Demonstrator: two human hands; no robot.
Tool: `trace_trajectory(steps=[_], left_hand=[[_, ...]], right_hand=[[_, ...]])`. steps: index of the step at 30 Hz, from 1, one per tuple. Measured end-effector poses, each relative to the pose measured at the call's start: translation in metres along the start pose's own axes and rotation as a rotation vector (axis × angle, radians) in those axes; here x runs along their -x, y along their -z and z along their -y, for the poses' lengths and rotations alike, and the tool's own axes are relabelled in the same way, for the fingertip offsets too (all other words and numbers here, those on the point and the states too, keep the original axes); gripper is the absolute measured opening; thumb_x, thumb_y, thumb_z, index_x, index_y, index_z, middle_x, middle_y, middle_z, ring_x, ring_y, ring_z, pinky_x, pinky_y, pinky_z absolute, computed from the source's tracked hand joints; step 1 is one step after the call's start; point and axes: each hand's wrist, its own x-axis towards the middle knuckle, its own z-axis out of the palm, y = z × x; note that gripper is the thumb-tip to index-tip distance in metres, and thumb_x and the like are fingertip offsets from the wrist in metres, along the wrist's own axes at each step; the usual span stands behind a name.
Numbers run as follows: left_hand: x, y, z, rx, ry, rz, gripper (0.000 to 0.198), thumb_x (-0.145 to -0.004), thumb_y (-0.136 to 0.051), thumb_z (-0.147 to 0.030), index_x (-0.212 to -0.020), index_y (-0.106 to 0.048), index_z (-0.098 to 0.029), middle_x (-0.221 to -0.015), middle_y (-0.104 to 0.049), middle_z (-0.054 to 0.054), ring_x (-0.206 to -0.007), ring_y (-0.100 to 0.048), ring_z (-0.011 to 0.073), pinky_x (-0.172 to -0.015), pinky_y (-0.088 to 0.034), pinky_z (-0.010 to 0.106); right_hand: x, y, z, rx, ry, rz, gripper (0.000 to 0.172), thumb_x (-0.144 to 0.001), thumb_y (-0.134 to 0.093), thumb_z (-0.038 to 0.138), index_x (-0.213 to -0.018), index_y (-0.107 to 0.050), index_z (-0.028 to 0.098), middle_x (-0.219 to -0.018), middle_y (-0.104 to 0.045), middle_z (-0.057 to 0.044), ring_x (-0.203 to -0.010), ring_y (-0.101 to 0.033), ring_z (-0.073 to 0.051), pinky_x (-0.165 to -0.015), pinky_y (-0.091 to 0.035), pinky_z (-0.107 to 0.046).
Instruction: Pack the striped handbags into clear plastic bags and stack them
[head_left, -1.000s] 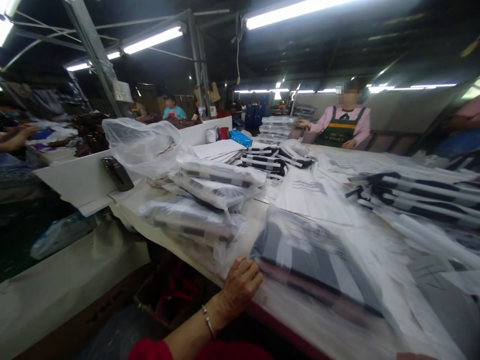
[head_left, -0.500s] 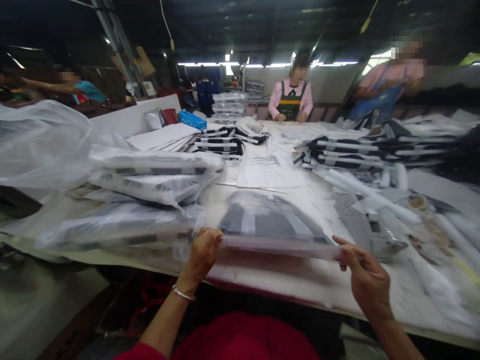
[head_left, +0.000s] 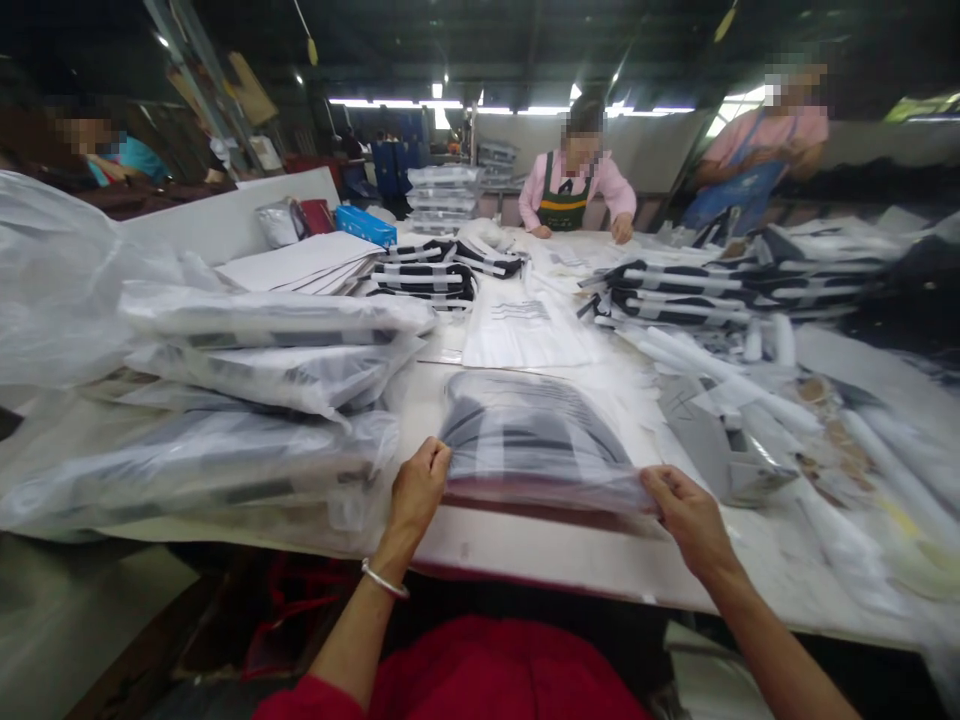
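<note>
Both hands grip the near edge of one bagged garment (head_left: 534,440), a folded dark-and-white striped piece in clear plastic. The left hand (head_left: 418,488) pinches its near-left corner and the right hand (head_left: 684,512) its near-right corner. The held edge runs from 9 to 3 o'clock between them, slightly raised off the table (head_left: 525,562). The rest of the bag stretches away toward 12 o'clock and rests on the tabletop. Neither hand is nearer, since each holds its own corner. A pile of bagged garments (head_left: 262,372) lies at 9 to 10 o'clock, just beside the left hand. A flat printed bag (head_left: 525,335) lies beyond at 12 o'clock.
</note>
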Motion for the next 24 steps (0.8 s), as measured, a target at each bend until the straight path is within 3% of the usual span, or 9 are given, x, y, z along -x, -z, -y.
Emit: trace_trajectory(steps=[2, 4, 7, 9, 10, 12, 14, 18, 24], left_hand=[[-0.003, -0.003, 0.002, -0.059, 0.005, -0.029, 0.021, -0.096, -0.044, -0.03, -0.081, -0.056, -0.023, -0.064, -0.058, -0.003, -0.061, -0.056, 0.0153, -0.058, -0.033, 0.025], [-0.002, -0.003, 0.002, -0.196, -0.087, -0.136, 0.019, -0.096, -0.046, -0.029, -0.084, -0.059, -0.022, -0.07, -0.062, 0.001, -0.066, -0.058, 0.0182, -0.062, -0.036, 0.027], [0.009, -0.002, -0.011, -0.348, -0.427, -0.439, 0.012, -0.094, -0.049, -0.021, -0.095, -0.062, -0.019, -0.094, -0.069, 0.009, -0.091, -0.064, 0.0246, -0.081, -0.045, 0.037], [0.027, -0.006, -0.028, -0.279, -0.685, -0.552, 0.017, -0.093, -0.05, -0.014, -0.105, -0.061, -0.019, -0.109, -0.069, 0.011, -0.111, -0.06, 0.0264, -0.096, -0.044, 0.044], [0.038, -0.012, -0.037, -0.229, -0.806, -0.533, 0.023, -0.093, -0.049, -0.011, -0.11, -0.061, -0.02, -0.114, -0.068, 0.011, -0.119, -0.057, 0.0255, -0.102, -0.042, 0.045], [0.061, -0.03, -0.056, -0.188, -1.006, -0.349, 0.032, -0.094, -0.046, -0.01, -0.12, -0.059, -0.02, -0.122, -0.067, 0.009, -0.129, -0.05, 0.0224, -0.108, -0.04, 0.042], [0.078, -0.053, -0.068, -0.269, -1.084, -0.173, 0.037, -0.097, -0.046, -0.021, -0.133, -0.053, -0.02, -0.137, -0.059, 0.006, -0.137, -0.043, 0.0227, -0.113, -0.035, 0.044], [0.083, -0.084, -0.071, -0.48, -0.982, -0.061, 0.066, -0.092, -0.054, -0.052, -0.148, -0.035, -0.022, -0.154, -0.041, 0.005, -0.144, -0.03, 0.0296, -0.115, -0.027, 0.059], [0.06, -0.088, -0.078, -0.446, -0.896, -0.066, 0.072, -0.087, -0.061, -0.054, -0.148, -0.034, -0.027, -0.147, -0.049, 0.006, -0.139, -0.038, 0.0297, -0.114, -0.026, 0.059]], right_hand=[[0.002, -0.003, -0.003, 0.007, -0.042, -0.021, 0.049, -0.073, -0.064, 0.065, -0.081, -0.065, 0.017, -0.052, -0.056, 0.002, -0.045, -0.046, -0.012, -0.042, -0.033, -0.024], [0.004, -0.007, -0.003, 0.011, -0.048, -0.058, 0.049, -0.072, -0.065, 0.064, -0.081, -0.066, 0.016, -0.052, -0.057, 0.001, -0.045, -0.046, -0.013, -0.042, -0.034, -0.024], [0.006, -0.01, -0.003, -0.005, -0.031, -0.087, 0.046, -0.072, -0.065, 0.062, -0.078, -0.067, 0.016, -0.051, -0.057, 0.001, -0.045, -0.046, -0.012, -0.042, -0.032, -0.024], [0.005, -0.011, -0.003, -0.021, -0.025, -0.086, 0.044, -0.073, -0.064, 0.061, -0.077, -0.067, 0.017, -0.05, -0.056, 0.002, -0.044, -0.045, -0.012, -0.041, -0.031, -0.024], [0.005, -0.012, -0.003, -0.027, -0.023, -0.081, 0.044, -0.074, -0.064, 0.061, -0.077, -0.067, 0.017, -0.049, -0.056, 0.002, -0.044, -0.045, -0.013, -0.041, -0.031, -0.024], [0.004, -0.012, -0.005, -0.04, -0.021, -0.073, 0.043, -0.075, -0.063, 0.06, -0.077, -0.067, 0.017, -0.049, -0.056, 0.002, -0.045, -0.046, -0.013, -0.042, -0.032, -0.025], [0.004, -0.011, -0.006, -0.059, -0.027, -0.07, 0.042, -0.074, -0.064, 0.06, -0.077, -0.067, 0.018, -0.05, -0.057, 0.002, -0.046, -0.048, -0.014, -0.042, -0.033, -0.025], [0.003, -0.01, -0.009, -0.153, -0.079, -0.047, 0.044, -0.07, -0.068, 0.061, -0.076, -0.064, 0.018, -0.052, -0.057, 0.002, -0.045, -0.049, -0.013, -0.041, -0.031, -0.024], [0.001, -0.011, -0.019, -0.19, -0.093, -0.078, 0.043, -0.068, -0.071, 0.06, -0.07, -0.06, 0.018, -0.055, -0.054, 0.004, -0.049, -0.045, -0.011, -0.044, -0.031, -0.024]])
